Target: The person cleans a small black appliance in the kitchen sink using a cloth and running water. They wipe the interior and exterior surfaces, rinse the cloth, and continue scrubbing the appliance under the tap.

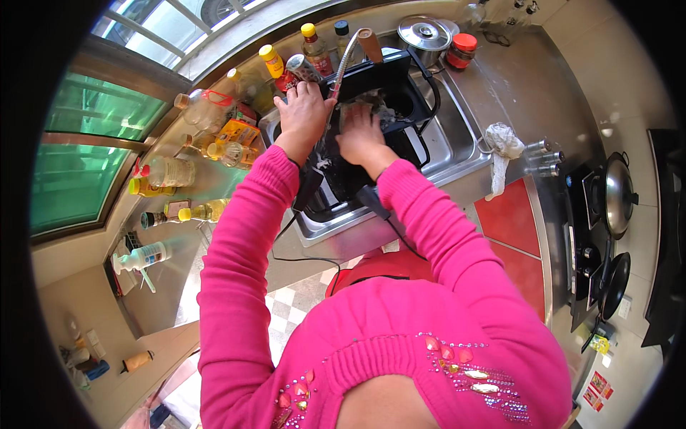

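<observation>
A black appliance (348, 171) with a raised black panel lies across the stainless steel sink (453, 137), two dark cables trailing from its near side. My left hand (304, 110) rests with spread fingers at its left edge, beside the flexible metal faucet hose (348, 53); whether it grips the edge is hidden. Inside the appliance, my right hand (362, 134) presses a pale, translucent scrubbing pad or cloth (353, 110) against the dark surface, among whitish suds (383, 112).
Bottles (316, 53) line the window side on the left. A lidded steel pot (424, 35) and a red-capped jar (461, 51) stand behind the sink. A white rag (504, 142) hangs at its right. A stove with a lidded pan (619, 195) is farther right.
</observation>
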A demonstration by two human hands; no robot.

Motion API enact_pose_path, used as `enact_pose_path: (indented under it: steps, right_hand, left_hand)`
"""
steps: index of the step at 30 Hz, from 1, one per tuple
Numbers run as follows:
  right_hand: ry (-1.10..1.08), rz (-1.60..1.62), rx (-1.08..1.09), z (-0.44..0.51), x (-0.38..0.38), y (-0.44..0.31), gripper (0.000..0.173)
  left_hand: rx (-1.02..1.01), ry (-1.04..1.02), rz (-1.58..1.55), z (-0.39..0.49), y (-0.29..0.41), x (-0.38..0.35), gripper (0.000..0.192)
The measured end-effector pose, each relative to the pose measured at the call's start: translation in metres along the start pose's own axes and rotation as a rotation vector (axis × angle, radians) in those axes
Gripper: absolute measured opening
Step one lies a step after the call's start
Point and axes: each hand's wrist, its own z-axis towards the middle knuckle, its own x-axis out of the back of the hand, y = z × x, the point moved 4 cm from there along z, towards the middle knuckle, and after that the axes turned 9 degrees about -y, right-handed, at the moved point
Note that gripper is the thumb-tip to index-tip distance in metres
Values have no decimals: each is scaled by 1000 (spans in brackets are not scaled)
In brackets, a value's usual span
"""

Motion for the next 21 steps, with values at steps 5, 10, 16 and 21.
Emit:
enact_pose_path:
  steps: [5, 10, 16, 21]
  right_hand:
    - [-73, 228, 455, 1, -1, -29, 66]
    - [-48, 75, 205, 7, 11, 23, 65]
    - [-24, 73, 329, 14, -5, -10, 61]
    - [32, -87, 109, 9, 9, 24, 63]
  left_hand:
    - [-7, 7, 23, 0, 0, -3, 51]
    - [-18, -5, 43, -2, 2, -3, 38]
    - [47, -106, 8, -2, 4, -3, 31]
    - [77, -119, 8, -2, 5, -3, 31]
